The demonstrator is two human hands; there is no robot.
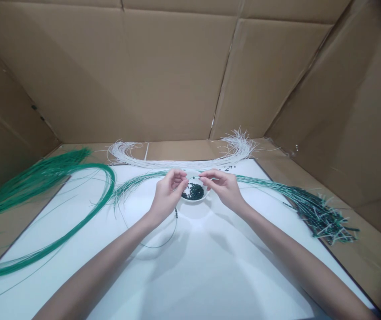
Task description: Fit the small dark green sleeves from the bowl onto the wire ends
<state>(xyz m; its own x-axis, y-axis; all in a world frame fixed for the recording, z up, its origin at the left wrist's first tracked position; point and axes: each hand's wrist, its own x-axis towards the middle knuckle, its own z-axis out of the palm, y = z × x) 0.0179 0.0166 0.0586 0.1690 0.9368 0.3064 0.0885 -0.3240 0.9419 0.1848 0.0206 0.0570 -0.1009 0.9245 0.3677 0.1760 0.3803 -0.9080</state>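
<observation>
Over a white bowl (197,201) of small dark green beads (193,191), both my hands are closed in a pinch, fingertips facing each other. My left hand (168,193) grips a thin green wire at the bowl's left side. The wire (165,245) hangs below that hand in a loop, with several dark beads strung on it (176,213). At the bowl's right side, my right hand (223,184) pinches a tiny dark bead at its fingertips. Another dark bead (193,178) shows in the gap between the hands. The wire's tip is too fine to make out.
Green wires (73,169) curve across the left side. A white strand bundle (183,163) lies behind the bowl. Beaded strands (323,218) are piled at the right edge of the white board (203,275). Loose beads (230,168) lie behind my right hand. Cardboard walls (177,75) surround everything.
</observation>
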